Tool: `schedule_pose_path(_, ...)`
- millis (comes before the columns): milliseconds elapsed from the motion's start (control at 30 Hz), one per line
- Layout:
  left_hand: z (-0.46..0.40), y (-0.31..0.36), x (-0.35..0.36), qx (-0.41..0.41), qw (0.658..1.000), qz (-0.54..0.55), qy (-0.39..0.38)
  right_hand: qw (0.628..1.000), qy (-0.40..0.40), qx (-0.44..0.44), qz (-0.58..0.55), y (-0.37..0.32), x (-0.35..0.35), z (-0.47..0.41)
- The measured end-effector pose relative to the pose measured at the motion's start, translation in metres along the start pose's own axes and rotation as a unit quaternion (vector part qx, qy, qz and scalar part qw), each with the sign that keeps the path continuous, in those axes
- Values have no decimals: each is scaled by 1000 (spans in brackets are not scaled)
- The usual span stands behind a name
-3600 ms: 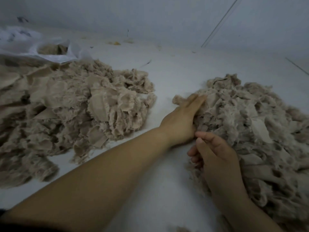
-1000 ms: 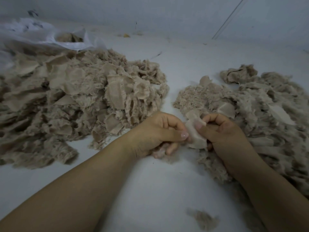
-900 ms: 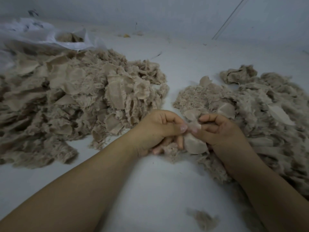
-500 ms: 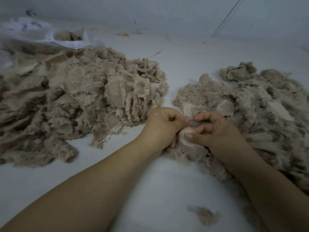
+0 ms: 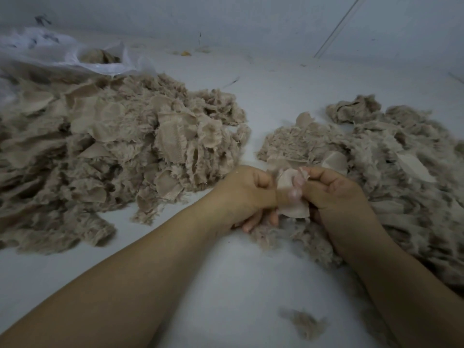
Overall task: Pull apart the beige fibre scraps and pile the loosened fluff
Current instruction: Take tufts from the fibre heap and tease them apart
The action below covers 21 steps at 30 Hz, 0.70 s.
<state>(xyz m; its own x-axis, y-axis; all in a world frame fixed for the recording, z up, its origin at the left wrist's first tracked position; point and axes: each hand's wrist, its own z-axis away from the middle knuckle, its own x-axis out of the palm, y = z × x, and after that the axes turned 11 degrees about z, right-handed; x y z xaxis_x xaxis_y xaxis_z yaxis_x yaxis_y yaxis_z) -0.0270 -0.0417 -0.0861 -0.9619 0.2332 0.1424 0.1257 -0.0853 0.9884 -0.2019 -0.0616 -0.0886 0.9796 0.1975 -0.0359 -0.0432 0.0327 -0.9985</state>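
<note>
Beige scrap point(image 5: 291, 194) between two hands

No readable text, label, brand, number or sign appears on anything in view.

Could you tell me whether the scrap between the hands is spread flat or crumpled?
Crumpled: the scrap bunches in folds, pinched by left hand and right hand.

A pale grey-white floor point(image 5: 226, 285) fills most of the frame, dimly and evenly lit. Along the top runs a plain whitish wall point(image 5: 251, 16), with a thin dark line point(image 5: 336, 28) slanting down it at upper right. A crumpled white plastic bag point(image 5: 50, 54) lies at upper left. A small yellow speck point(image 5: 185, 53) sits near the wall's foot.
</note>
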Motion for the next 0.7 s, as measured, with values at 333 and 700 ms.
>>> schedule_pose_path(333,6,10,-11,-61,991,39,-109,998,57,-12,0,0,2,3)
schedule_pose_path(700,-8,6,-7,217,925,252,185,998,53,-9,32,-1,2,0)
